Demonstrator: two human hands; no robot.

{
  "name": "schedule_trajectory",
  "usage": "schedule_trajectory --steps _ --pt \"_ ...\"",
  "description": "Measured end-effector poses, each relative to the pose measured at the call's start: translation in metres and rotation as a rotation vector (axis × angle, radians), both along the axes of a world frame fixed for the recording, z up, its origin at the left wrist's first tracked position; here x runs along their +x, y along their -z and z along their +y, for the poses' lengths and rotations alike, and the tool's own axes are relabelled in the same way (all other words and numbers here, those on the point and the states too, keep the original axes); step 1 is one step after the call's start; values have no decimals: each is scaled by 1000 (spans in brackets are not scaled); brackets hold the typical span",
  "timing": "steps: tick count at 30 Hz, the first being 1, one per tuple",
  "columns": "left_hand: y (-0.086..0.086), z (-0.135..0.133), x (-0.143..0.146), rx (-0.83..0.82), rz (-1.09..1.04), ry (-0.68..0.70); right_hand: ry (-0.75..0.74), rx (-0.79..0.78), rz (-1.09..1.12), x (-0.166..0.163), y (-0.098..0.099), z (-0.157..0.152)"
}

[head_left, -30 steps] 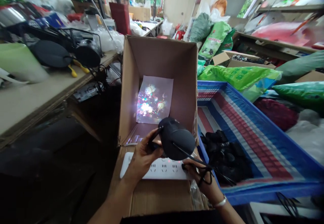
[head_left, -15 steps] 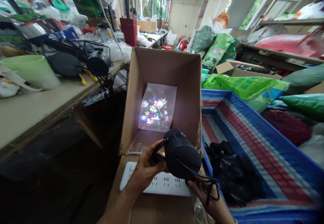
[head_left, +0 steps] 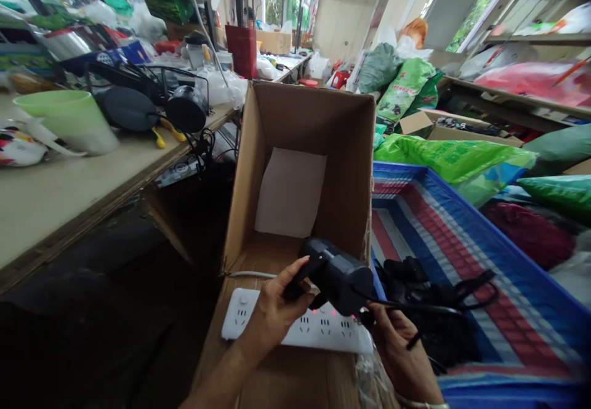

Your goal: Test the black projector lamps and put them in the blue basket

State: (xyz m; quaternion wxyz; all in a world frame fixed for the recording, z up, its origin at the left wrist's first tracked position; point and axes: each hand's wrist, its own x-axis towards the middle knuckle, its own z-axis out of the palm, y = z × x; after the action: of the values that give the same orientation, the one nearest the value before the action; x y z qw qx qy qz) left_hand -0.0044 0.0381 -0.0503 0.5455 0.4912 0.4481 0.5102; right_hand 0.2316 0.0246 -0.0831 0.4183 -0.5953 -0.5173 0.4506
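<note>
My left hand [head_left: 276,301] is closed on the bracket of a black cylindrical projector light [head_left: 344,278], tilted over a white power strip [head_left: 318,329]. Just right of the light, my right hand [head_left: 399,338] pinches the black power plug [head_left: 367,318] on its cord, near the strip's right end. Small red lights glow along the strip. Beyond the hands stands a cardboard box [head_left: 318,104], its open side facing me. A plain white sheet of paper [head_left: 290,193] leans on its back wall, with no light pattern on it.
At right, a blue crate [head_left: 498,224] lined with striped cloth holds several black devices [head_left: 415,286]. A workbench [head_left: 55,206] at left carries a pale green bin [head_left: 69,119] and black lamps [head_left: 184,108]. Green bags [head_left: 452,156] lie behind the crate.
The colourful projected pattern on the paper has vanished. My right hand has moved right and up, with the plug between its fingers. The cord now stretches over the crate.
</note>
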Motion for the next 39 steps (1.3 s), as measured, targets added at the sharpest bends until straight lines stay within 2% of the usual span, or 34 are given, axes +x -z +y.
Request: schedule_trajectory --steps 2,4,6,9,11,13,15,19,20,24,27,30,33,36,39 --pt "0 -5 4 78 230 -53 -35 -9 93 -9 -7 -9" --pt "1 -11 9 218 441 -43 -77 -3 248 -20 -11 -19" --pt "-1 -18 14 371 636 53 -64 7 390 -28 -14 -28" --pt "-9 -28 22 510 875 180 50 3 407 -33 -18 -36" --pt "-18 -34 26 543 981 137 101 13 363 -29 -19 -38" --pt "-27 -38 26 523 1041 18 107 27 339 -21 -18 -40" --pt "-34 -40 25 511 1017 -13 86 37 337 -11 -16 -42" --pt "-36 -40 23 608 819 226 -3 5 415 1 -9 -47" --pt "-35 -41 23 648 779 238 -18 -6 463 2 -7 -49" --pt "-30 -43 24 711 664 168 -11 31 539 1 -6 -54" --pt "-29 -44 24 669 578 78 -26 53 453 13 -11 -56" --pt "-29 -40 29 676 509 26 -100 48 313 38 -17 -58" --pt "-26 -30 41 722 443 129 -179 26 190 66 -24 -59" --pt "-24 -14 55 731 369 326 -226 -6 173 86 -35 -57" --pt "-19 4 66 588 404 417 -120 15 193 99 -47 -38"
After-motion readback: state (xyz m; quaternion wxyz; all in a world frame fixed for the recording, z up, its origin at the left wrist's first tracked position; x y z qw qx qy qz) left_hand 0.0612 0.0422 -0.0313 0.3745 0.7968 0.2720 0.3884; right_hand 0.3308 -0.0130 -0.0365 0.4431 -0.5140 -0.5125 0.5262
